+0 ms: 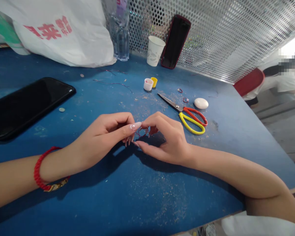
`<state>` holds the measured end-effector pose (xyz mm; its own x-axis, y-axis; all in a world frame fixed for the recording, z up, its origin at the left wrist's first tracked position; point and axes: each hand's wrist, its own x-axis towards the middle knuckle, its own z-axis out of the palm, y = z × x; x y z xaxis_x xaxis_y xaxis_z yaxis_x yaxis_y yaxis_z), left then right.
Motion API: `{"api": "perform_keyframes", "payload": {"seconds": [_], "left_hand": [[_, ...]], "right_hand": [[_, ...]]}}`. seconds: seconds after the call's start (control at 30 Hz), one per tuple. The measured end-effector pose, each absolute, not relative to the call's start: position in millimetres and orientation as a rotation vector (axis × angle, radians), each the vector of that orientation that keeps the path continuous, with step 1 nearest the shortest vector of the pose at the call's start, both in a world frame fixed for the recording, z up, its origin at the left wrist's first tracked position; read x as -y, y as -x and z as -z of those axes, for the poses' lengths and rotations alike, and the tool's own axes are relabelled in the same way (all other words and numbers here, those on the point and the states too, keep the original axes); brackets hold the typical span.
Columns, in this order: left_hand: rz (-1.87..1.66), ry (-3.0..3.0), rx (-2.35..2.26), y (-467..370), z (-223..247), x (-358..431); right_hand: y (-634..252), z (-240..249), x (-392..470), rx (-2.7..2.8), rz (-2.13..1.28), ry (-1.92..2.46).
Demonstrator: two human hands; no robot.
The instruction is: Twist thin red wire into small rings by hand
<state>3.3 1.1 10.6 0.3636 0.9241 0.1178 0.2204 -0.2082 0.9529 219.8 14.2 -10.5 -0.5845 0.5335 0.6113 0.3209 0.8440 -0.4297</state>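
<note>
**Thin red cord at frame centre!**

I'm watching the left hand: curled, thumb and fingers pinching the cord. The right hand is half-curled at the cord, thumb and index apart; its grip I can't tell. Count: one pair of scissors right of centre, two caps upper centre, two phones, left and upper right.

This looks like a handicraft workshop: a blue worktable strewn with thread offcuts and pale specks, scissors with red and yellow handles, a perforated metal panel behind, and another person beside a red seat
</note>
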Motion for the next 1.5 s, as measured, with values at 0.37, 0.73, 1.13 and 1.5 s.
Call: {"api": "perform_keyframes", "payload": {"seconds": [0.37,0.73,1.13,1.5], "left_hand": [[-0.917,-1.631,-1.000,-2,-9,-1],[-1.027,-1.483,-1.086,-3,-4,-1],[-0.856,-1.000,-0.919,-3,-3,2],[-0.807,-0.875,-0.836,0,-2,5]], "right_hand": [[-220,10,-15,2.260,-0.304,0.583],[-220,14,-16,2.128,-0.319,0.541],[-220,10,-15,2.128,-0.270,0.464],[-218,11,-17,2.127,-0.251,0.416]]}}
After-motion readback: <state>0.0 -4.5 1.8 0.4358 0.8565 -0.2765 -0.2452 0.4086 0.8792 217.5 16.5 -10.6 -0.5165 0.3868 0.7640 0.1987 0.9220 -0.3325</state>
